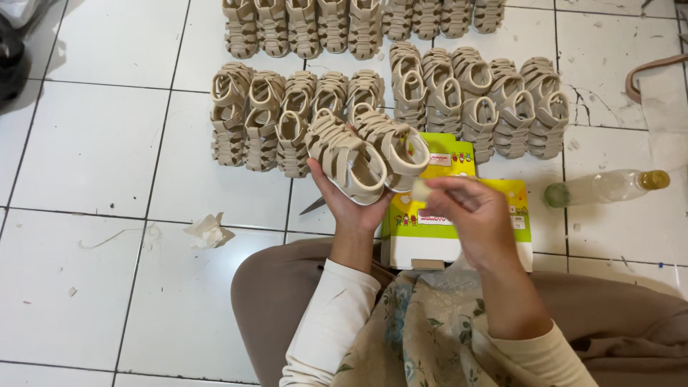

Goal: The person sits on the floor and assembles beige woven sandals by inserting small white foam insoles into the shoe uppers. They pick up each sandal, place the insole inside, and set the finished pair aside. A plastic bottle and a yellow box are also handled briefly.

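in my left hand i hold a pair of small beige strappy sandals, palm up, fingers curled under the soles, so the pair sits just left of the frame's centre. my right hand is pinched narrow on a small pale wad, cloth or paper i cannot tell, right beside the heel of the nearer sandal.

just under my hands lies a bright green and yellow shoebox, lid on, partly over my lap. a thin blade-like tip pokes out from behind my left wrist; what it is i cannot tell.

further up the frame, rows of matching sandals stand packed together on the white tiled floor, with another row along the top edge. i judge that only the one pair is in hand and many pairs wait in the rows; how many are already dealt with i cannot tell.

at the right lies a clear plastic bottle on its side, and at lower left a crumpled scrap of paper.
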